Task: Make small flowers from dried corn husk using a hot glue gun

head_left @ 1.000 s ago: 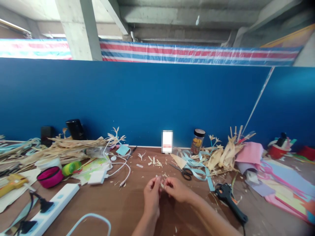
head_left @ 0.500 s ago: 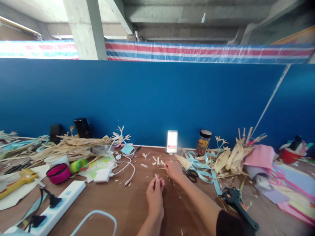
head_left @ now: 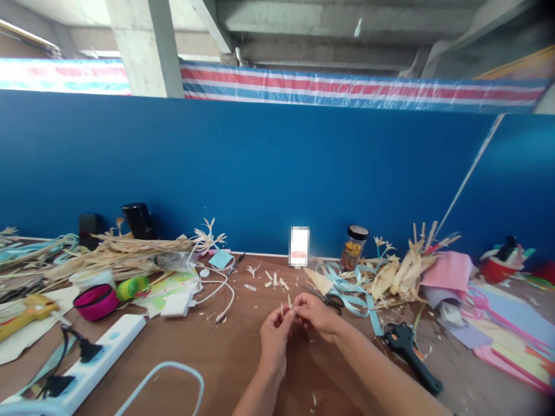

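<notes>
A blue partition wall (head_left: 277,173) fills the middle of the view, with a red, white and blue striped sheet (head_left: 347,89) along its top edge. No writing can be read anywhere: the small white card (head_left: 299,247) standing at the foot of the wall is blurred, and the label on the dark-lidded jar (head_left: 353,248) beside it is too small to make out.

The brown table (head_left: 225,358) carries a heap of dried husk strips (head_left: 113,254) on the left, with a white power strip (head_left: 97,361), a pink round container (head_left: 95,301), and a white charger (head_left: 177,304) with its cable nearer the person. On the right lie pale blue ribbon (head_left: 347,283), more husk leaves (head_left: 399,274), pink paper sheets (head_left: 446,270), black-handled scissors (head_left: 332,300) and a black glue gun (head_left: 410,352).

Half a second ago the right hand was stretched forward to the scraps near the card while the left hand waited alone; now the right hand (head_left: 318,315) has come back and meets the left hand (head_left: 274,334) over the middle of the table. Both are closed to a pinch, fingertips together, on small pale husk slivers (head_left: 289,303) that stick up between them, just above the tabletop and close in front of the scissors. More husk scraps (head_left: 275,282) lie scattered beyond the hands.
</notes>
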`<action>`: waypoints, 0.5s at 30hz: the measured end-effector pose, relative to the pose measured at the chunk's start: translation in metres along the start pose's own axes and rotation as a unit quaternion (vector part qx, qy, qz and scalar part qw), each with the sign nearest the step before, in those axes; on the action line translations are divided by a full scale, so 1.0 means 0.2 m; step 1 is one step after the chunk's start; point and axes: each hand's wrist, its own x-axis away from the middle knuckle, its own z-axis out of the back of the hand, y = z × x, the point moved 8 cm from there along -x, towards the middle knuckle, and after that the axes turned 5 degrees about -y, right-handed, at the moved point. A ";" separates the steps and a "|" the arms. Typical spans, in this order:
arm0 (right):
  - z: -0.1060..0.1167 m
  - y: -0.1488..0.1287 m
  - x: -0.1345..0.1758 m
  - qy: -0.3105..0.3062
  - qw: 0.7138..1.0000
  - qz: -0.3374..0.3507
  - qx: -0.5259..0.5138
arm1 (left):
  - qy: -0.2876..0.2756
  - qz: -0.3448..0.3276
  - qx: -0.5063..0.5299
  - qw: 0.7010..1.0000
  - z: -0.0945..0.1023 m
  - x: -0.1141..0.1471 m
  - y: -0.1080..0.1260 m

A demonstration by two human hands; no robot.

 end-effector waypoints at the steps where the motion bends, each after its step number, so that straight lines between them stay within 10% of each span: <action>1: -0.01 0.00 0.01 0.001 1.000 0.003 -0.015 | -0.012 -0.001 -0.005 1.000 -0.01 0.00 0.00; 15: 0.04 0.06 0.08 0.046 0.995 -0.007 -0.086 | 0.024 0.049 0.126 0.991 0.00 0.01 -0.03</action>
